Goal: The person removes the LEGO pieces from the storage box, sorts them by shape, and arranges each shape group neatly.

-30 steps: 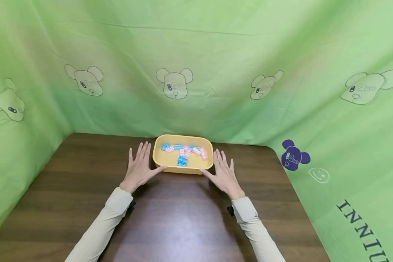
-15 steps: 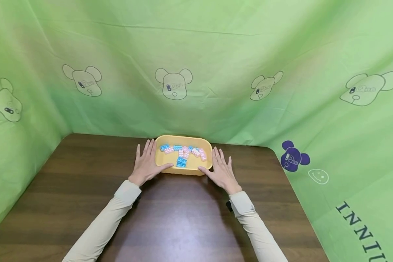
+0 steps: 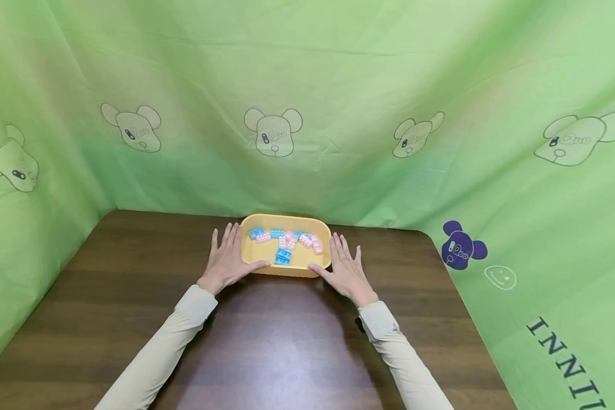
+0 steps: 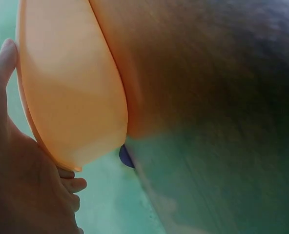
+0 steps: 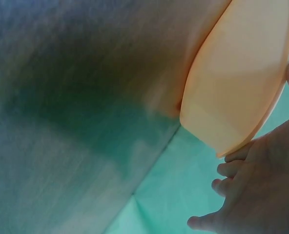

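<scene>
A yellow plastic bin (image 3: 266, 270) stands at the far edge of the table, holding several pink and blue toy bricks; among them are a blue brick (image 3: 283, 256) near its front wall and a pink brick (image 3: 263, 237) farther left. My left hand (image 3: 226, 262) lies along the bin's left end, fingers straight and spread, thumb on the near rim. On the opposite end, my right hand (image 3: 347, 272) mirrors it, straight fingers along the side and thumb at the front rim. Both wrist views show the bin's smooth outer wall (image 4: 76, 87) beside each palm.
The dark wooden table (image 3: 287, 353) extends from the bin toward me. A green curtain (image 3: 328, 68) with printed bear heads hangs right behind the far edge and along both sides.
My left hand has moved right, from beside the bin to its left end. My right hand has shifted slightly left. The bin has come a little nearer to me.
</scene>
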Tool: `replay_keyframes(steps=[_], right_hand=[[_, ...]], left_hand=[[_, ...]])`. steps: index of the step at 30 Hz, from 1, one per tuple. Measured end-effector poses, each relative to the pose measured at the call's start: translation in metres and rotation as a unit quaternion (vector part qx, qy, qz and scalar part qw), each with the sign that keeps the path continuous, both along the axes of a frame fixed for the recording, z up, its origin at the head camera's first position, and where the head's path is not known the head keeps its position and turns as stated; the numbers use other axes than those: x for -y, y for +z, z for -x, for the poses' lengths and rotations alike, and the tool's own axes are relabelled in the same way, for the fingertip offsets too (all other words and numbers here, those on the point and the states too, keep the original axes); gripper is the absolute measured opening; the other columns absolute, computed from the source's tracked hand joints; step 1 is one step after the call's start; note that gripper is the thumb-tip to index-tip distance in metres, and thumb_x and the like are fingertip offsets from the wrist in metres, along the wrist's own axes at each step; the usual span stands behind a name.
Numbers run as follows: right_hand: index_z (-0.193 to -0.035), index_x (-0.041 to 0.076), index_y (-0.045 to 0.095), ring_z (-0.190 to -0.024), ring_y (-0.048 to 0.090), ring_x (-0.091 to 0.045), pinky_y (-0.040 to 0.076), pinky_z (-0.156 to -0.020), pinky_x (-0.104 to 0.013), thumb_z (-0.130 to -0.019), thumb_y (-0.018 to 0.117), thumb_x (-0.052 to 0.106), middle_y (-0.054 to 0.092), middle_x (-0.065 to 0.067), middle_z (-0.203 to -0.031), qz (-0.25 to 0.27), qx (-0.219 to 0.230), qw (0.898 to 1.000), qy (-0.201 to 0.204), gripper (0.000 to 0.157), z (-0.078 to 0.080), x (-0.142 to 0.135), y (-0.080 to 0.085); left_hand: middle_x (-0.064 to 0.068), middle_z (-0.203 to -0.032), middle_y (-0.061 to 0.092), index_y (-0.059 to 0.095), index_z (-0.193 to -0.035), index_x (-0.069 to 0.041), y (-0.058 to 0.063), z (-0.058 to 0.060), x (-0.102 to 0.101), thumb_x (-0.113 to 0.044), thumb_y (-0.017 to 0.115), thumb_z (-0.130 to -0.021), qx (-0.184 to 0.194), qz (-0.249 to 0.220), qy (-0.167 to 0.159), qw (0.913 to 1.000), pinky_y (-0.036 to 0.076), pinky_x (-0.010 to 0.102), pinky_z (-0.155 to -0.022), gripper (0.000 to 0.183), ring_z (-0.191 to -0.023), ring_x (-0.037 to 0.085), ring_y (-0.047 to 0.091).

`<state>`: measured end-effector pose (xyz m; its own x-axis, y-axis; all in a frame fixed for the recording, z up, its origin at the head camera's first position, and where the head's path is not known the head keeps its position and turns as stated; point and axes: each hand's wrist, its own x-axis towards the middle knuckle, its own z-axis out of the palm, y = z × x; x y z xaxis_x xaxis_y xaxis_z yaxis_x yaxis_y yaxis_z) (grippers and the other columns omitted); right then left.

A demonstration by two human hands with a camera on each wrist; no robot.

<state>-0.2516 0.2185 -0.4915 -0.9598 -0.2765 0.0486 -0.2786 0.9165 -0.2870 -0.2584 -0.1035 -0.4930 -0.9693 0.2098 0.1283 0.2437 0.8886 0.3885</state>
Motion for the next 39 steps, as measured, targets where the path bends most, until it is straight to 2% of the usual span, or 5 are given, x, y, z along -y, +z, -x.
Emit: replay_keyframes(steps=[4,15,22,30,39], right_hand=[[-0.166,-0.006,0.011,-0.163,0.007,-0.037,0.004,-0.124,-0.07,-0.101,0.055,0.066,0.008,-0.022,-0.175,0.001,0.002,1.0,0.005,0.106,-0.008,0.005,0.0],[-0.165,-0.009,0.016,-0.161,0.013,-0.042,0.009,-0.125,-0.067,-0.1,0.059,0.062,0.016,-0.029,-0.172,0.018,-0.018,0.999,0.023,0.106,-0.03,0.022,-0.002],[-0.165,-0.009,0.015,-0.162,0.011,-0.039,0.01,-0.126,-0.065,-0.1,0.058,0.063,0.016,-0.028,-0.172,0.022,-0.018,0.999,0.027,0.106,-0.044,0.035,-0.003],[-0.164,-0.01,0.016,-0.161,0.012,-0.041,0.018,-0.125,-0.065,-0.1,0.058,0.065,0.017,-0.03,-0.172,0.035,-0.011,0.999,0.037,0.108,-0.065,0.052,0.0],[-0.163,-0.012,0.019,-0.16,0.017,-0.042,0.019,-0.124,-0.067,-0.099,0.059,0.065,0.021,-0.031,-0.17,0.035,-0.026,0.998,0.048,0.108,-0.089,0.074,-0.001]], left_hand=[[0.027,-0.171,0.024,0.019,-0.164,0.009,-0.002,-0.009,0.005,-0.078,0.068,-0.084,0.003,-0.005,0.005,1.0,0.0,0.062,-0.127,0.128,-0.161,0.04,0.013],[0.028,-0.171,0.022,0.019,-0.164,0.009,-0.007,-0.035,0.022,-0.077,0.069,-0.085,-0.005,-0.02,0.01,0.9997,0.0,0.065,-0.126,0.128,-0.161,0.042,0.012],[0.028,-0.172,0.019,0.016,-0.165,0.009,-0.006,-0.053,0.034,-0.077,0.069,-0.085,0.012,-0.024,0.015,0.9995,-0.003,0.065,-0.126,0.129,-0.161,0.041,0.01],[0.029,-0.171,0.022,0.018,-0.164,0.01,-0.005,-0.077,0.051,-0.075,0.071,-0.085,-0.001,-0.033,0.023,0.9992,0.002,0.069,-0.124,0.127,-0.16,0.044,0.013],[0.029,-0.171,0.021,0.017,-0.165,0.008,-0.009,-0.107,0.072,-0.072,0.074,-0.085,-0.008,-0.049,0.027,0.9984,0.001,0.069,-0.124,0.126,-0.16,0.045,0.012]])
